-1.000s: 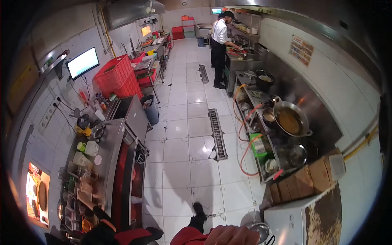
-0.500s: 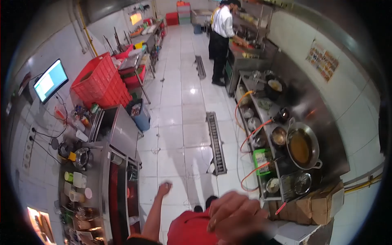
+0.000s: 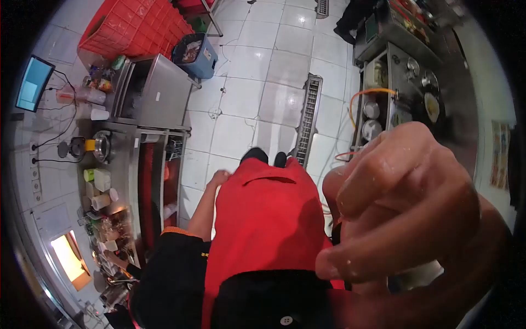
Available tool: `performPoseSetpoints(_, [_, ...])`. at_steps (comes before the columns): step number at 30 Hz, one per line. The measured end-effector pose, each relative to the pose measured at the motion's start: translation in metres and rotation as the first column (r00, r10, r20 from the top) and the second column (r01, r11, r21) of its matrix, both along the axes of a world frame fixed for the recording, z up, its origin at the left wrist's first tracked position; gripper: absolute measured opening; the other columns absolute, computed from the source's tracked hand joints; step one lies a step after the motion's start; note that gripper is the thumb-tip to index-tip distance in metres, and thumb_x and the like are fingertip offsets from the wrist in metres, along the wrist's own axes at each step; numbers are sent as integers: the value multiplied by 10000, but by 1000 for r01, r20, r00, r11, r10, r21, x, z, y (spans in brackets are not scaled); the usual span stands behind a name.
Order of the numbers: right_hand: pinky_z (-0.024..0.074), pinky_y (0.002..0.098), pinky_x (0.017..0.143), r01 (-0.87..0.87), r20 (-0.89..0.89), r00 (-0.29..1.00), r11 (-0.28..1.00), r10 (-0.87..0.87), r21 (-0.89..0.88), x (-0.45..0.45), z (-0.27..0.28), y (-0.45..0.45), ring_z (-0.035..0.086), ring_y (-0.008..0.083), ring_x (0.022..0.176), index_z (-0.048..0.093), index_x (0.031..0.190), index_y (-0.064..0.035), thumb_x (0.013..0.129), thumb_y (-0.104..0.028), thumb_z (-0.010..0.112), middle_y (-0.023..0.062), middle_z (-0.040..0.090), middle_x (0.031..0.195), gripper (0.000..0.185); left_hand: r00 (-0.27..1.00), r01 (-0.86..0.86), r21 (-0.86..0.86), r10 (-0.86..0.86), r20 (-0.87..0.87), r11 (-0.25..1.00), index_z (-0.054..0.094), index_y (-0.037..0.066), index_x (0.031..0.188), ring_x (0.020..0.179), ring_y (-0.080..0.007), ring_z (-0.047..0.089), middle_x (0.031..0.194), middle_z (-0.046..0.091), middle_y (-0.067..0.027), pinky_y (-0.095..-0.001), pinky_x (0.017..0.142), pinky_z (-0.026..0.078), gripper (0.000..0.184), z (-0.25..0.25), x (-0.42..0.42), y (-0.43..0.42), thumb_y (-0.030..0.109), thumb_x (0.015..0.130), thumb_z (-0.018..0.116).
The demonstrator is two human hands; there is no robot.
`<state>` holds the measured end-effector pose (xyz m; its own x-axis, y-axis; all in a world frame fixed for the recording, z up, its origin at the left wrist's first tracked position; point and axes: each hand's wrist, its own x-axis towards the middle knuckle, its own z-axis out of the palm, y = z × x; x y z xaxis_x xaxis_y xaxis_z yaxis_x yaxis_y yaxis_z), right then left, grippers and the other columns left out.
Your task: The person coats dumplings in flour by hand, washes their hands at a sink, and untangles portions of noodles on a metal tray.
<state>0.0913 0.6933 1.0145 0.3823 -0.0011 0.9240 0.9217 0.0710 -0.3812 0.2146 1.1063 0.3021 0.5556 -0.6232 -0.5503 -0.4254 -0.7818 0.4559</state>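
My right hand (image 3: 405, 203) looms large at the right, very near the camera. Its fingers are curled inward, small pale specks cling to the skin, and nothing shows in its grip. Low beside my red apron (image 3: 263, 214) hangs my left hand (image 3: 221, 176), small in view, with its fingers folded in and no object visible there. The left hand is apart from the steel counter (image 3: 126, 164) on that side. Behind the right hand, part of the cooking station with its wok (image 3: 432, 107) is covered.
A metal floor drain (image 3: 308, 118) runs along the white tiles ahead. To the left stand a blue bin (image 3: 204, 63), red crates (image 3: 131, 33) and a steel cabinet (image 3: 164, 96). Another person's dark trouser leg (image 3: 350, 22) is at top right; someone else's hand (image 3: 114, 259) reaches at the left counter.
The view has tipped downward, bringing the apron up into the middle. My right hand has risen closer to the camera. My left hand stays low at my side.
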Motion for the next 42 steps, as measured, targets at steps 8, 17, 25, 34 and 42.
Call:
performPoseSetpoints(8, [342, 205, 346, -7, 20, 1000, 982, 3, 186, 183, -32, -152, 578, 143, 457, 692, 828, 49, 776, -38, 778, 119, 639, 667, 133, 924, 74, 394, 85, -372, 916, 706, 77, 994, 894, -322, 669, 1004, 690, -169, -439, 771, 531, 242, 45, 31, -75, 200, 842, 563])
performPoseSetpoints(17, [508, 322, 595, -410, -832, 479, 766, -282, -495, 388, -124, -367, 631, 253, 707, 643, 1094, -24, 812, -141, 719, 122, 642, 879, 315, 980, 178, 30, -180, 84, 984, 679, 52, 947, 958, -389, 630, 1015, 662, -206, -519, 828, 493, 292, 4, 396, -437, 266, 879, 493])
performPoseSetpoints(25, [520, 387, 638, -742, -544, -164, 466, -823, -481, 408, -494, -676, 654, 215, 634, 717, 843, -23, 781, -468, 747, 108, 696, 717, 451, 966, -188, -750, 257, -25, 635, 632, 26, 906, 771, -209, 653, 836, 686, -96, -324, 716, 522, 130, 240, 658, -789, 30, 832, 525])
performPoseSetpoints(34, [536, 444, 589, -420, -701, -710, 839, -66, 347, 593, -766, -884, 656, 259, 721, 619, 1111, -7, 891, -186, 533, 142, 686, 923, 296, 838, -471, -463, 545, 31, 750, 665, 65, 856, 836, -335, 651, 876, 680, -144, -418, 763, 518, 182, 139, 655, -799, 221, 833, 575])
performPoseSetpoints(42, [523, 308, 533, -402, -959, -160, 903, -233, -152, 918, -596, -922, 669, 215, 690, 627, 1026, 14, 825, -50, 610, 115, 687, 873, 212, 192, -774, 624, 979, 66, 110, 563, 21, 1264, 1219, -302, 550, 1292, 579, -174, -434, 1020, 436, 473, 43, 521, -733, 180, 819, 546])
